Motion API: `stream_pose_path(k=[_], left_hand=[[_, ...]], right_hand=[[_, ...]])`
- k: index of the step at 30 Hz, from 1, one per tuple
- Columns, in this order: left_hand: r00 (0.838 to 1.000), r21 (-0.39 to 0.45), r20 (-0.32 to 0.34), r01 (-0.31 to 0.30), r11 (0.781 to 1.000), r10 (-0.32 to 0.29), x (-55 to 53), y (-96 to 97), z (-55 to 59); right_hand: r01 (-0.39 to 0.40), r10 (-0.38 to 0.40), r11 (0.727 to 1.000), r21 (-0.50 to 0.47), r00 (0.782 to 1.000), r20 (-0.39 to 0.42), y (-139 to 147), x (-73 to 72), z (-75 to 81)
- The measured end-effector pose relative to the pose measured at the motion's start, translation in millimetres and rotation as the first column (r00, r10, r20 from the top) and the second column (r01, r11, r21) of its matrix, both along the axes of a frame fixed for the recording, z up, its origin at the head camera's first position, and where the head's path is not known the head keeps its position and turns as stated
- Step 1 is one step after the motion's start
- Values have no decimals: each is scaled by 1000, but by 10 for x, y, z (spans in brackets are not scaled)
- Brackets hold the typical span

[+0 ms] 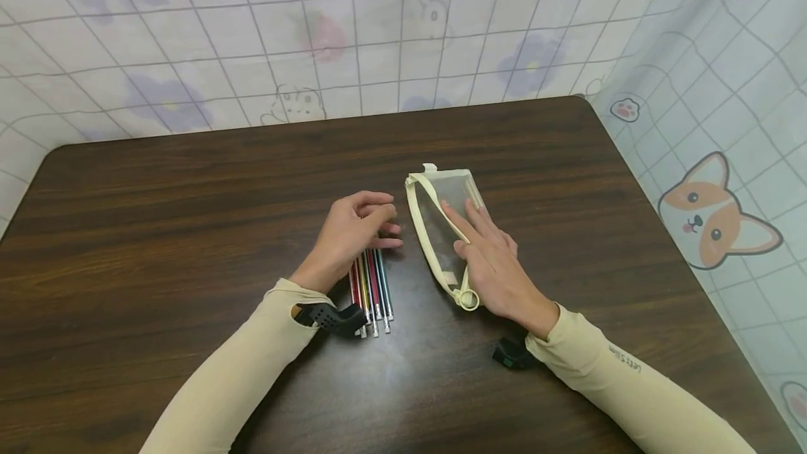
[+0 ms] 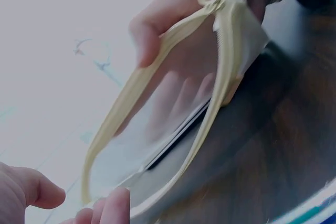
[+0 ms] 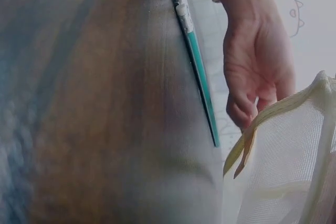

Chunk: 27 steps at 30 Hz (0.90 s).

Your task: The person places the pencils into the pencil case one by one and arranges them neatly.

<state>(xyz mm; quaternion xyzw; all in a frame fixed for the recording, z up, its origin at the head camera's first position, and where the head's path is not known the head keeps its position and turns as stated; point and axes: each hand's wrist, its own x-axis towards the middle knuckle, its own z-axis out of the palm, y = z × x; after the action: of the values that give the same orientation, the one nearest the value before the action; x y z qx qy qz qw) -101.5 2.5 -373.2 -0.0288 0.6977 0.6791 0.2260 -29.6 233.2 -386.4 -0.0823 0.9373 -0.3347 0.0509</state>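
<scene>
Just right of the pencils, on the dark table, I grasp the pale mesh pouch in my right hand, thumb at its zip edge, apparently to steady it with its opening facing left. Loosely bent and apparently empty, my left hand hovers above the pencils' far ends; their eraser ends lie nearest me, probably lined up for easy gathering.

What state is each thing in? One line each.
Mesh pouch, on table, mouth gaping
Zip, undone
Pencils, lying side by side, partly hidden
Left hand, over the pencils, nothing visible held
Right hand, resting on the pouch, fingers extended
Sleeves, pulled down
</scene>
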Motion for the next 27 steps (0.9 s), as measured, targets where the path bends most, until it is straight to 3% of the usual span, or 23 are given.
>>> stream_pose_path(k=[8, 20, 23, 27], left_hand=[[1000, -60, -1, -9, 998, 9, -35, -313, 10], [1000, -169, -10, 21, 985, -23, -24, -624, -108], [997, -227, -13, 73, 971, -78, -28, -657, -106], [988, -332, -30, 131, 934, -150, -16, -700, -79]], right_hand=[[-7, 7, 1000, -12, 1000, 5, -4, 0, -19], [0, 1, 1000, -26, 1000, 23, -8, -1, -24], [8, -7, 999, -34, 1000, 25, -11, 6, -19], [9, -9, 999, -34, 1000, 14, -15, 10, -21]])
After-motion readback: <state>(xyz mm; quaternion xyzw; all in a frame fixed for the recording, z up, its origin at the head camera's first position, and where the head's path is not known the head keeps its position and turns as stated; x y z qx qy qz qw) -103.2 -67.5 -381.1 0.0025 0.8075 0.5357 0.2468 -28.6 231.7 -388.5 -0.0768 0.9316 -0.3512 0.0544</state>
